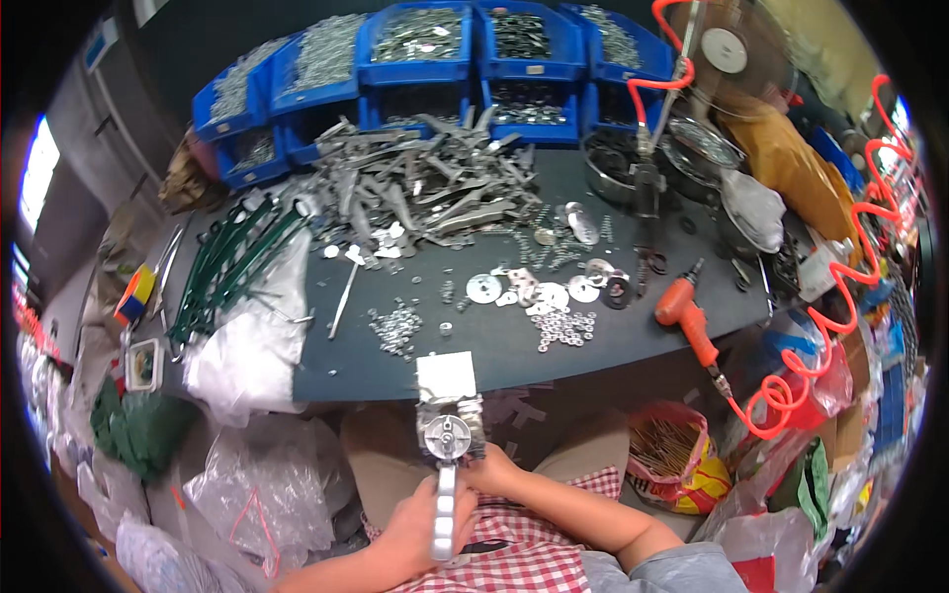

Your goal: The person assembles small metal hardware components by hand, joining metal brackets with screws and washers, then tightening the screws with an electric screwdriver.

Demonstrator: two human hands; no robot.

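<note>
My left hand grips the long handle of a grey metal assembly held upright over my lap, close to the table's near edge. A round disc with a centre nut sits on the assembly's head, below a square plate. My right hand touches the right side of that head, fingers closed on it. My forearms come in from the lower edge over a red checked cloth.
The dark table carries a heap of grey metal parts, loose nuts and washers, green rods, an orange air tool. Blue bins line the back. Plastic bags crowd the left.
</note>
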